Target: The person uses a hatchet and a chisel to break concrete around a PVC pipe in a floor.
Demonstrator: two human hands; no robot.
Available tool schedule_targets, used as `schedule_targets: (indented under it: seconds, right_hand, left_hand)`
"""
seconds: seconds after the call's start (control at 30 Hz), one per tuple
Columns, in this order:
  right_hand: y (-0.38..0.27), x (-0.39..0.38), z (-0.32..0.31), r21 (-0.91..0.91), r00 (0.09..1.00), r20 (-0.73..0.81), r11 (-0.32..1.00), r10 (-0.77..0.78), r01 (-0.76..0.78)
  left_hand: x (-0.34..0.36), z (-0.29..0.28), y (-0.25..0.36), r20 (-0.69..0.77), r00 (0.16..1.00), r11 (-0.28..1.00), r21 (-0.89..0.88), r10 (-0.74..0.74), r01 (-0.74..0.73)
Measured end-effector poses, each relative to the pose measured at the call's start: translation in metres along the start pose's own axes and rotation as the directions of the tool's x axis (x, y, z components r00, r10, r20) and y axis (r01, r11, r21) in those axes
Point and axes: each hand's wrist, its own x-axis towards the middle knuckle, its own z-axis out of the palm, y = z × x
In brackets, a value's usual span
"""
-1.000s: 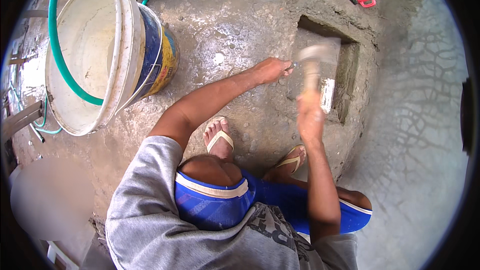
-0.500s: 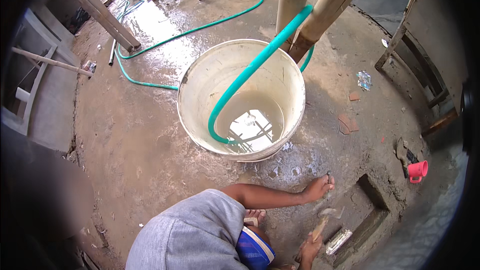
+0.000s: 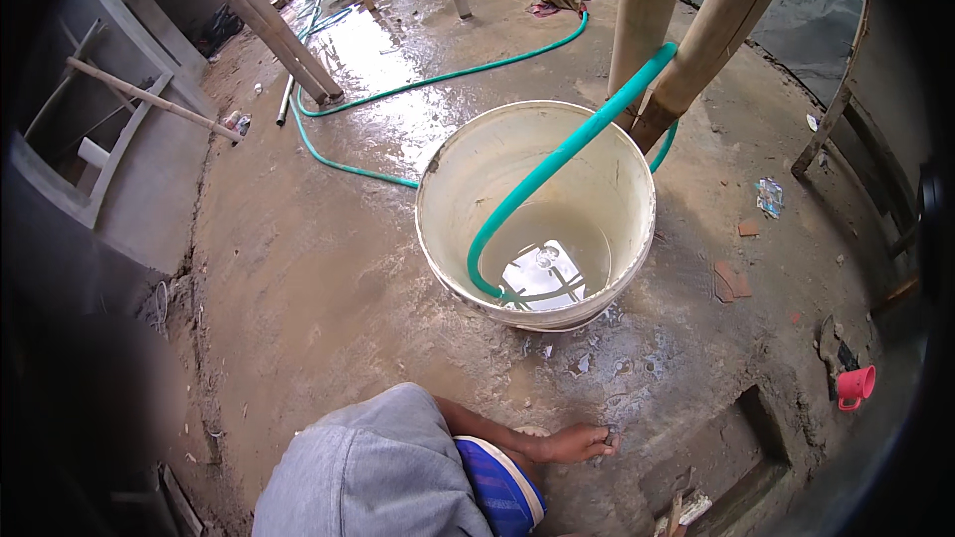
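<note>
My left hand is closed, held low over the wet floor beside my knee in blue shorts. A small greyish bit shows at its fingertips, too small to name. My right hand is out of the picture, below the lower edge. Part of a wooden hammer handle shows at that edge; whether a hand is on it cannot be seen. Next to it lies a shiny silvery piece, by a rectangular recess cut in the floor.
A large whitish tub with murky water stands ahead. A green hose hangs into it, past bamboo posts. To the right lie a red mug, brick pieces and a crumpled wrapper. A ledge borders the left.
My left hand has drawn back toward my knee, away from the recess. My right hand, earlier gripping the hammer, has left the view. The whole scene has shifted right and slightly down.
</note>
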Motion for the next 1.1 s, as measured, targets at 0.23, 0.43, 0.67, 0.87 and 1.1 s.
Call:
schedule_targets:
  seconds: [0.23, 0.43, 0.67, 0.87, 1.1]
  right_hand:
    - [-0.039, -0.043, -0.008, -0.236, 0.913, 0.318, 0.911, -0.255, 0.337]
    - [0.012, -0.034, 0.054, -0.204, 0.947, 0.22, 0.939, -0.232, 0.278]
    - [0.01, -0.029, 0.058, 0.089, 0.922, 0.172, 0.937, -0.348, 0.337]
    - [0.017, -0.038, 0.075, 0.202, 0.906, 0.174, 0.914, -0.386, 0.351]
    - [-0.04, -0.002, 0.092, 0.181, 0.724, -0.143, 0.701, -0.675, 0.689]
  left_hand:
    - [-0.025, -0.001, 0.022, 0.258, 0.961, 0.987, 0.096, 0.104, -0.132]
    - [-0.018, -0.044, 0.063, 0.527, 0.836, 0.878, 0.317, 0.153, -0.36]
    - [-0.049, -0.069, 0.139, 0.433, 0.89, 0.756, 0.628, -0.142, -0.185]
    - [-0.063, -0.053, 0.158, 0.323, 0.883, 0.697, 0.717, -0.34, 0.006]
    - [-0.083, -0.029, 0.189, 0.383, 0.841, 0.61, 0.788, -0.382, -0.082]
